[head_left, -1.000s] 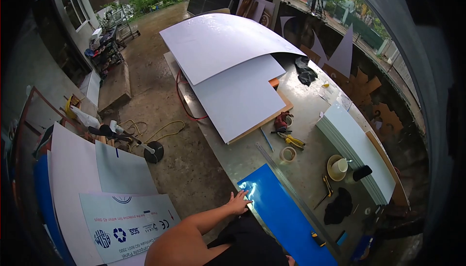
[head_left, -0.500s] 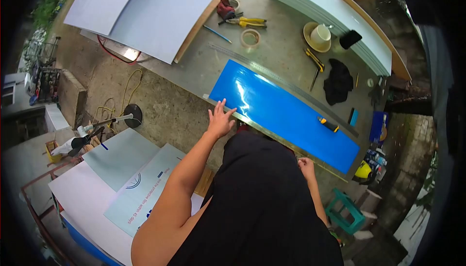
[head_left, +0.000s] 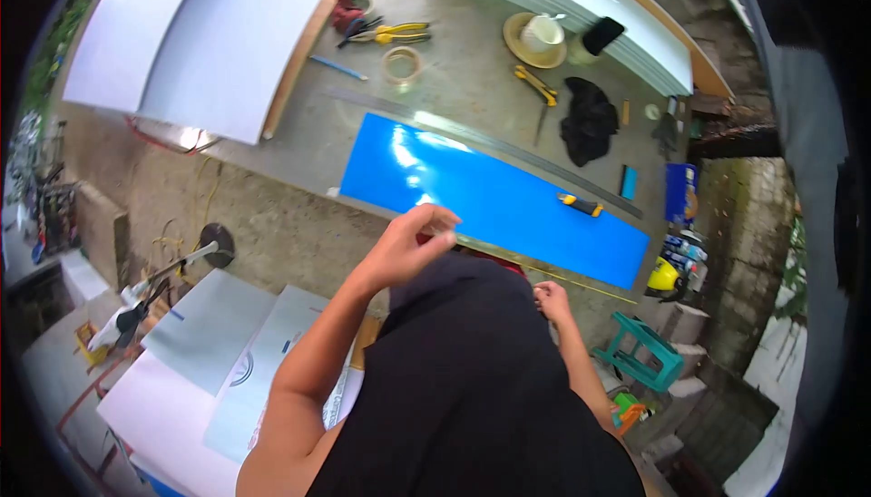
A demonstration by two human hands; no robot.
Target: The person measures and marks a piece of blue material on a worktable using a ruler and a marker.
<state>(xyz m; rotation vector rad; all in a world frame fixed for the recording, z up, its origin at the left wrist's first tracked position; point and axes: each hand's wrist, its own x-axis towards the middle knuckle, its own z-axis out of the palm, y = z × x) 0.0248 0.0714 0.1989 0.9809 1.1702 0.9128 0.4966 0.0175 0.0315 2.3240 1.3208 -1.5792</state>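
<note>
A long blue sheet point(head_left: 490, 193) lies along the front of the workbench, its glossy surface reflecting light. My left hand point(head_left: 410, 245) is raised over the sheet's near edge, fingers bent and thumb apart, with nothing visible between them. Close to my body at the bench's front edge, my right hand point(head_left: 552, 301) has its fingers curled together; whatever they hold, if anything, is hidden. A yellow-and-black utility knife point(head_left: 581, 205) rests on the sheet's right part. Behind the sheet lies a long metal ruler point(head_left: 517, 157). A thin yellow strip point(head_left: 590, 289) runs along the front edge.
On the bench are pliers point(head_left: 390, 34), a tape roll point(head_left: 402, 65), a pencil point(head_left: 337, 67), a cup point(head_left: 543, 34) on a saucer, another cutter point(head_left: 535, 85) and black cloth point(head_left: 588, 121). White panels point(head_left: 236, 43) overhang at left. A green stool point(head_left: 640, 352) stands right.
My left hand has lifted off the sheet's near left edge and moved right, its spread fingers now bent. My right hand stays curled near the front edge. The camera view has shifted.
</note>
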